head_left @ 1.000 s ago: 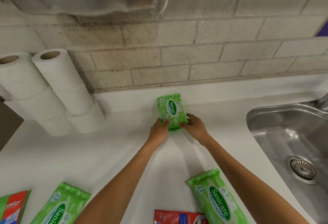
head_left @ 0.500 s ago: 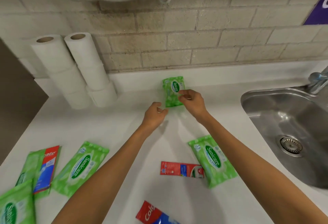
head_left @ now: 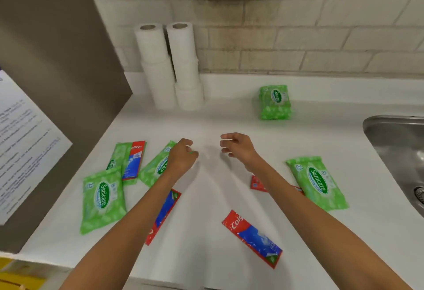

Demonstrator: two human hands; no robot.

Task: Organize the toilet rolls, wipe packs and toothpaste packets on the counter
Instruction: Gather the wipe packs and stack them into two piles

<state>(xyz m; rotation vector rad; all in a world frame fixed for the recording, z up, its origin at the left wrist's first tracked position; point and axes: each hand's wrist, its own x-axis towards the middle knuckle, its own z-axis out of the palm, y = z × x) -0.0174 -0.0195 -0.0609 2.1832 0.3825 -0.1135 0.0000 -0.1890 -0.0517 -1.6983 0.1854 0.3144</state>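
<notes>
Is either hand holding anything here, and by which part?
The right hand holds nothing. The left hand curls over the upper end of a wipe pack; whether it grips cannot be told.

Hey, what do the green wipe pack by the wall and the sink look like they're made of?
Wipe pack: likely soft plastic film, faintly shiny, puffy with crimped ends. Sink: looks like brushed stainless steel, grey with dull reflections.

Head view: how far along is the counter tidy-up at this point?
Done: toilet rolls stand stacked in two columns by the wall, and the back wipe pack is set near it. In hand: the right hand is empty; the left hand is over a loose wipe pack, grip unclear. Left: three other wipe packs and four toothpaste packets lie scattered on the counter.
</notes>
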